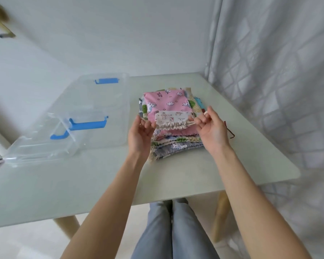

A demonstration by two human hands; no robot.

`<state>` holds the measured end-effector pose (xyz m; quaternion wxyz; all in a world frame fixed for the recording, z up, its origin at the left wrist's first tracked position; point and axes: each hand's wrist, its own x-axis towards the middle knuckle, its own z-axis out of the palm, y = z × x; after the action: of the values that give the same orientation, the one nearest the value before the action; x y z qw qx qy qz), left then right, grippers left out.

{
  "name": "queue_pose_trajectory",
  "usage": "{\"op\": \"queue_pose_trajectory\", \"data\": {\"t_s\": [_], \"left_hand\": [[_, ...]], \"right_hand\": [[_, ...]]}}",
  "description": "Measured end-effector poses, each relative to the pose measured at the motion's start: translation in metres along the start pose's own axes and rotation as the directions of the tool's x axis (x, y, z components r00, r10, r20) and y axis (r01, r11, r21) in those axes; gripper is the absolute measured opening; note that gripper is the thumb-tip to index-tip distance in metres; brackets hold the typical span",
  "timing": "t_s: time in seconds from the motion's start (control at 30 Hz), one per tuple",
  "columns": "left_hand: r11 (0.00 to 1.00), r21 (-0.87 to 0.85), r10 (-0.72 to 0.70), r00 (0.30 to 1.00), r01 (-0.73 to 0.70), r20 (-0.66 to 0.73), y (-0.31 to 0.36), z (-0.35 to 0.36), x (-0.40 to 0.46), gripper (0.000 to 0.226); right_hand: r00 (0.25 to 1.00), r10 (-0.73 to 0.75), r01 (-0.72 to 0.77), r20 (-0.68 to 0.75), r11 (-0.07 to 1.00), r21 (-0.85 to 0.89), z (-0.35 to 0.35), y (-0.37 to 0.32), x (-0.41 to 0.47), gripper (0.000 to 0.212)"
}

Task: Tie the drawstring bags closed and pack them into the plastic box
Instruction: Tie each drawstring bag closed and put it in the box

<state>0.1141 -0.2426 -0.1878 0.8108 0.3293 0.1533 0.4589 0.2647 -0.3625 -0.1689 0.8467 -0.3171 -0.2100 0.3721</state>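
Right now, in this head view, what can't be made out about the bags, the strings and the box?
- Stack of bags: the pink bag covers the lower ones, so no count.
- Drawstring: the left hand and right hand hide its ends beside the small cream bag; knotted or not, unclear.
- Plastic box: clear walls blur with the lid; contents unreadable.
- Top-left object: motion-blurred.

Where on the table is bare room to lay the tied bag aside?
Bare table lies along the near edge, in front of the plastic box and its lid, and right of the bag stack. Crowded mid-table, where both hands hold the small bag.
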Motion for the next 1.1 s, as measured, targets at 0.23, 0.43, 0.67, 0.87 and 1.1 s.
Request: {"op": "queue_pose_trajectory", "data": {"t_s": [0.23, 0.43, 0.67, 0.87, 1.1], "left_hand": [[0.989, 0.140, 0.039, 0.999, -0.037, -0.015, 0.012, 0.003, 0.021, 0.041], [0.546, 0.806, 0.108, 0.973, -0.231, 0.205, 0.002, -0.016, 0.037, 0.037], [0.655, 0.741, -0.078, 0.962, -0.148, 0.260, 0.020, 0.007, 0.040, 0.041], [0.657, 0.708, 0.042, 0.950, -0.260, 0.310, 0.021, 0.027, 0.056, 0.054], [0.620, 0.752, -0.132, 0.915, -0.224, 0.382, 0.017, 0.013, 0.061, 0.059]], "right_hand": [[0.991, 0.031, -0.034, -0.133, 0.999, -0.020, -0.010, 0.005, 0.012, 0.037], [0.988, -0.015, -0.047, -0.153, 0.918, -0.394, -0.016, 0.004, 0.022, 0.038], [0.998, 0.005, 0.041, 0.056, 0.618, -0.785, 0.006, -0.006, 0.036, 0.031], [0.970, 0.172, 0.080, 0.170, 0.436, -0.896, 0.041, 0.010, 0.063, 0.022], [0.956, 0.188, 0.065, 0.227, 0.617, -0.785, 0.040, 0.030, 0.063, 0.012]]}}
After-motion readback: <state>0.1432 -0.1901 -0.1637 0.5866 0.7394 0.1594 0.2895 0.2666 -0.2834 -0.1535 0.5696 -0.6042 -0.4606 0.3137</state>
